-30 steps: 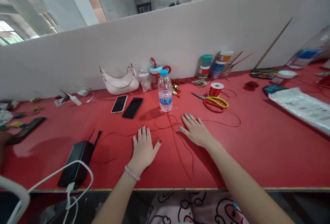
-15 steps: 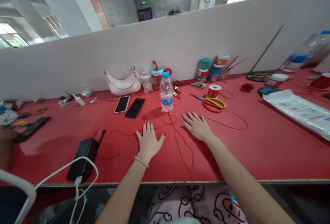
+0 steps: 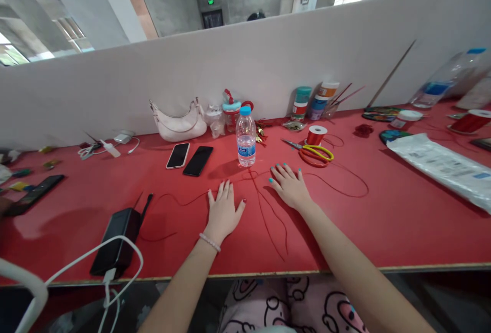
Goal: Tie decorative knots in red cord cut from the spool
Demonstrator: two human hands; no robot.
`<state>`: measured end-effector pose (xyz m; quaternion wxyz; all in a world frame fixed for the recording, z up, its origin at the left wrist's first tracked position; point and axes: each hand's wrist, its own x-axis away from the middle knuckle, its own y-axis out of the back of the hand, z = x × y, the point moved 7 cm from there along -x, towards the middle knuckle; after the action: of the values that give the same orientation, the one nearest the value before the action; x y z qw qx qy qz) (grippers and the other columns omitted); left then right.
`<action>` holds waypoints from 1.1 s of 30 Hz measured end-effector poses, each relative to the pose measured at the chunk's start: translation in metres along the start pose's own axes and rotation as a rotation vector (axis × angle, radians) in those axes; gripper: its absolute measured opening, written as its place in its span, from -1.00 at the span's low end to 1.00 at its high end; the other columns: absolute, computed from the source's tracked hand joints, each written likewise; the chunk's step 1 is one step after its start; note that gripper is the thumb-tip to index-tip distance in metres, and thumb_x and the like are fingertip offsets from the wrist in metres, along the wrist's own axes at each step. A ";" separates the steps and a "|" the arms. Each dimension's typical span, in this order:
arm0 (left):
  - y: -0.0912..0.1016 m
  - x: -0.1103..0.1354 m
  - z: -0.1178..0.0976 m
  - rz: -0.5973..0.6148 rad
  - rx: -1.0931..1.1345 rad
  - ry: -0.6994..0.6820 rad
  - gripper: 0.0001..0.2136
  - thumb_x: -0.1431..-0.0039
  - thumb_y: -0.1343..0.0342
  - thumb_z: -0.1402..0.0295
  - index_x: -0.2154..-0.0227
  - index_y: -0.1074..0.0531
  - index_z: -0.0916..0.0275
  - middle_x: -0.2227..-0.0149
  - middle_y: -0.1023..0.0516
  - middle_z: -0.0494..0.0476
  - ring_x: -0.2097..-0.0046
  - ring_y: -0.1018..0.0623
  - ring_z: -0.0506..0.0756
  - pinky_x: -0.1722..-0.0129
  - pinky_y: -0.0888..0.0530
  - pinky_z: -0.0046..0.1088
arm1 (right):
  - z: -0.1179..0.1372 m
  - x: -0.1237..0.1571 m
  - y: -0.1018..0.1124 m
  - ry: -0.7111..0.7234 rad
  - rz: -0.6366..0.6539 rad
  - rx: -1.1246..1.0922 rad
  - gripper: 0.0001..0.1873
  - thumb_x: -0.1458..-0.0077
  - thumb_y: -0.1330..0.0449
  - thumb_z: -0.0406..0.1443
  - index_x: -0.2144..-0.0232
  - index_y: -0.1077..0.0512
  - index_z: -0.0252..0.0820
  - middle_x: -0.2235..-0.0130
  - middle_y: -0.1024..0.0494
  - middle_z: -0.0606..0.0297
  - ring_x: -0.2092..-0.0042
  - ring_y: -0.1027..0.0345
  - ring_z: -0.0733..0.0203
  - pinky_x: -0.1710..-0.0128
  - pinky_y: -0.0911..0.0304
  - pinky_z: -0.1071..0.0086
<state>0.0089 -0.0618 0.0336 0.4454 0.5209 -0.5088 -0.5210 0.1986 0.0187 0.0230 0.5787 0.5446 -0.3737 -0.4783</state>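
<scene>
My left hand (image 3: 224,211) lies palm down on the red tabletop, a beaded bracelet round its wrist. Thin red cord (image 3: 267,215) runs out on both sides of that hand, and its loop and loose ends lie between my hands. My right hand (image 3: 290,187) rests flat too, fingers spread, with cord emerging beside its fingertips. Whether either palm presses on the cord is hidden. Just beyond the loop stands a water bottle (image 3: 246,141) with a blue cap. Scissors (image 3: 312,154) with yellow and red handles lie past my right hand, beside a spool of red cord (image 3: 316,135).
Two phones (image 3: 178,156) and a white handbag (image 3: 178,122) lie behind my left hand. A black power bank (image 3: 117,241) with a white cable sits front left. Paint jars (image 3: 302,103) line the white partition (image 3: 268,62). A plastic mailer (image 3: 441,167) lies right.
The view has shifted slightly. My left fingers have drawn a little closer together, while my right hand stays nearly still. Another person's hand at the left edge has moved mostly out of view.
</scene>
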 end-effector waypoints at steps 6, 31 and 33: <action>0.001 0.001 -0.004 -0.011 -0.006 -0.043 -0.45 -0.27 0.26 0.17 -0.24 -0.01 0.38 -0.29 -0.04 0.34 -0.31 0.00 0.24 -0.20 -0.01 0.11 | 0.009 -0.001 -0.001 0.117 -0.022 -0.009 -0.40 -0.26 0.26 -0.07 -0.25 -0.05 -0.15 -0.29 -0.05 0.22 -0.32 0.25 0.08 -0.24 0.29 -0.06; -0.001 -0.001 0.020 0.001 -0.027 0.242 -0.44 -0.26 0.25 0.13 -0.22 -0.07 0.41 -0.27 -0.06 0.41 -0.28 -0.08 0.32 -0.13 0.01 0.26 | 0.009 -0.003 -0.003 0.055 0.059 -0.020 -0.44 -0.26 0.27 -0.06 -0.23 -0.08 -0.04 -0.30 -0.01 0.28 -0.32 0.28 0.06 -0.20 0.28 -0.18; -0.001 -0.001 0.022 -0.002 -0.037 0.256 -0.43 -0.26 0.24 0.13 -0.22 -0.06 0.41 -0.27 -0.06 0.42 -0.28 -0.07 0.33 -0.13 0.01 0.27 | 0.006 -0.003 -0.003 0.014 0.059 -0.029 -0.43 -0.26 0.27 -0.06 -0.24 -0.08 -0.06 -0.31 -0.01 0.27 -0.33 0.30 0.07 -0.21 0.29 -0.17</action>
<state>-0.0129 -0.0591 0.0314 0.5155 0.5755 -0.4376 -0.4601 0.1921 0.0205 0.0214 0.6030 0.5282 -0.3788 -0.4625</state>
